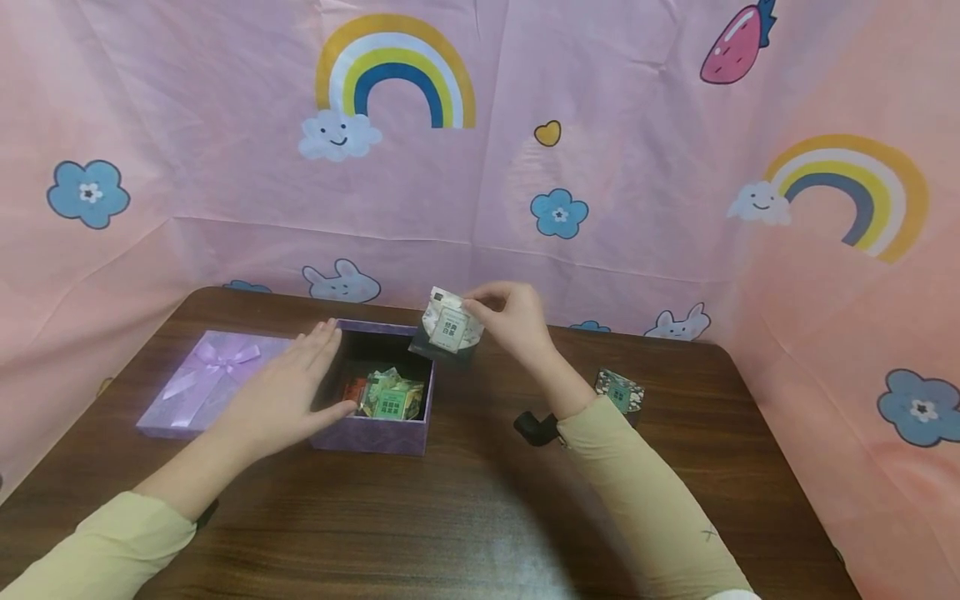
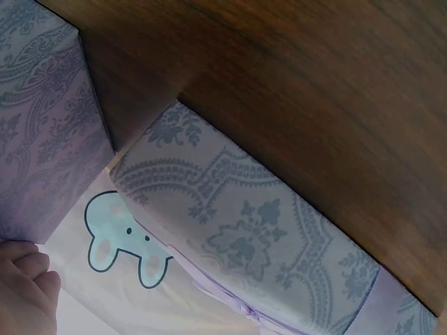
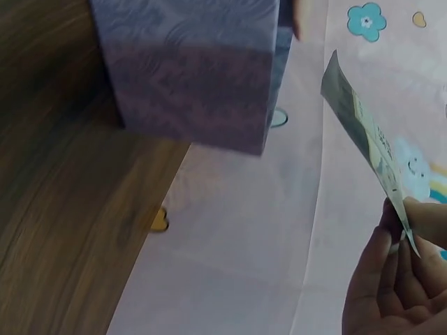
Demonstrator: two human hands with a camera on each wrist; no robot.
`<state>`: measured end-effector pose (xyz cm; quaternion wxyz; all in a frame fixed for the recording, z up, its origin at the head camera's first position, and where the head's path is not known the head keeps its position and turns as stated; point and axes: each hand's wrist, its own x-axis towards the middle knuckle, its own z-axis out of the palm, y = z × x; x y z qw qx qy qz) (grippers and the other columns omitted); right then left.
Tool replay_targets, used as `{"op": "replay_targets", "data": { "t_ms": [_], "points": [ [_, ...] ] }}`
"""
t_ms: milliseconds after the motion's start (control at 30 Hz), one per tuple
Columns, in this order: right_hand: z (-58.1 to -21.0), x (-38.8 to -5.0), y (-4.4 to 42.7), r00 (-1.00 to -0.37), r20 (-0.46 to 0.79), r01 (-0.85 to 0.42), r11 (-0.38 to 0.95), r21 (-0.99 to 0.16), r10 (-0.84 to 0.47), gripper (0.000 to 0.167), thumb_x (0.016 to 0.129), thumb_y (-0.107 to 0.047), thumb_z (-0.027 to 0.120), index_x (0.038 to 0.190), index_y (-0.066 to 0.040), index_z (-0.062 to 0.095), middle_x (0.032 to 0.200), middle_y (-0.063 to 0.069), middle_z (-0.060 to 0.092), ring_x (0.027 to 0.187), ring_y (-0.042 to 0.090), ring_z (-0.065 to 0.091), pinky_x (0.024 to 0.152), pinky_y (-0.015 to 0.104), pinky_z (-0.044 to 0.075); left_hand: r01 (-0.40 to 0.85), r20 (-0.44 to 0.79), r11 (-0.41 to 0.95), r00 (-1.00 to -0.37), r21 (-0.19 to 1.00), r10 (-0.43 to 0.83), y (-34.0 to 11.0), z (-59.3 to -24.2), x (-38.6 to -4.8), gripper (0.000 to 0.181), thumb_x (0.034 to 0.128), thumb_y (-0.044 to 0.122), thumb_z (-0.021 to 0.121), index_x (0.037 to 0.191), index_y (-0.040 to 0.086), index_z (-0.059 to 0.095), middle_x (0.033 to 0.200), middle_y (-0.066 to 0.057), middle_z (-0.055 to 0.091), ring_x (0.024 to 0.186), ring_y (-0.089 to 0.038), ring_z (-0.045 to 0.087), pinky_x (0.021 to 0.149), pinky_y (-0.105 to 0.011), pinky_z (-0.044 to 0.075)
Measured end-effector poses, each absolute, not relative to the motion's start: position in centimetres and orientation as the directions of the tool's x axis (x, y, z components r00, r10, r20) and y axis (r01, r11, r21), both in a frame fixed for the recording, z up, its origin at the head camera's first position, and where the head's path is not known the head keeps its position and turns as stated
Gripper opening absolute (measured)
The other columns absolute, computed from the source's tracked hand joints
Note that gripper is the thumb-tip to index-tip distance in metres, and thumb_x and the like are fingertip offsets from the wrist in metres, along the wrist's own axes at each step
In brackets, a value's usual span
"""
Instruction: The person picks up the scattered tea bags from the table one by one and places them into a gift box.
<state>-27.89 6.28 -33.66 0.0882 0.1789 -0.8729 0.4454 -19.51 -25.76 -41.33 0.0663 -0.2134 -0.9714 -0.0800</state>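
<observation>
So the right hand (image 1: 513, 321) has the white tea sachet (image 1: 450, 327) pinched by its right edge, thumb on one side and fingertips on the other, up in the air around the far right corner of the purple gift box (image 1: 375, 437). Can't tell if it's right over the rim or just beyond it. IMO an edge pinch is the way to go: label's readable and nothing's getting squashed. I'd grip lightly since the packet looks thin and probably bends easily, and I'd lift its lower edge clear of the rim so it doesn't snag.

Left hand (image 1: 281, 400) is along the box's left side, fingers straight and close together, thumb out toward the near rim. Good bracing spot, but I'd go easy so the box doesn't slide right. Watch that wrist near the bow-topped lid (image 1: 187, 392), too. Green sachet (image 1: 392, 404) inside looks loose, so don't jostle it.
</observation>
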Motion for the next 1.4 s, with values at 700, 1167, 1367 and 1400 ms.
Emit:
{"op": "replay_targets", "data": {
  "t_ms": [700,1167,1367,1400],
  "points": [
    [-36.0,-26.6,0.6,-0.893,0.241,-0.419,0.507,-0.753,-0.380,0.010,0.097,-0.014,0.078,0.103,-0.010,0.085,0.109,0.007,0.083,0.104,0.022,0.075,0.083,0.027,0.059,0.412,0.160,0.898,-0.908,0.156,0.388,-25.7,-41.4,-19.4,0.104,0.0985,0.060,0.065,0.165,-0.008,0.023,0.174,-0.029,0.019,0.161,-0.048,0.024,0.131,-0.063,0.026],
    [-38.3,-26.5,0.1,-0.865,0.185,-0.455,0.574,-0.681,-0.466,0.009,0.096,-0.019,0.080,0.101,-0.015,0.086,0.101,0.001,0.083,0.090,0.011,0.070,0.077,0.020,0.054,0.413,0.171,0.895,-0.907,0.168,0.386,-25.7,-41.4,-19.4,0.105,0.0975,0.060,0.067,0.165,-0.008,0.024,0.174,-0.028,0.021,0.161,-0.048,0.025,0.131,-0.063,0.027],
    [-38.7,-26.0,-0.2,-0.851,0.218,-0.502,0.619,-0.604,-0.478,0.007,0.096,-0.022,0.080,0.100,-0.018,0.086,0.096,-0.004,0.083,0.082,0.007,0.069,0.071,0.018,0.051,0.416,0.176,0.892,-0.905,0.176,0.387,-25.6,-41.3,-19.4,0.105,0.0964,0.058,0.069,0.164,-0.009,0.025,0.174,-0.029,0.022,0.161,-0.048,0.026,0.131,-0.062,0.028],
    [-38.8,-26.0,-0.2,-0.849,0.225,-0.509,0.628,-0.589,-0.478,0.007,0.096,-0.022,0.080,0.099,-0.019,0.086,0.096,-0.005,0.083,0.082,0.006,0.069,0.071,0.017,0.051,0.416,0.176,0.892,-0.905,0.176,0.387,-25.6,-41.3,-19.4,0.105,0.0963,0.058,0.069,0.164,-0.009,0.025,0.174,-0.029,0.022,0.161,-0.048,0.026,0.131,-0.062,0.028]
  ]
}}
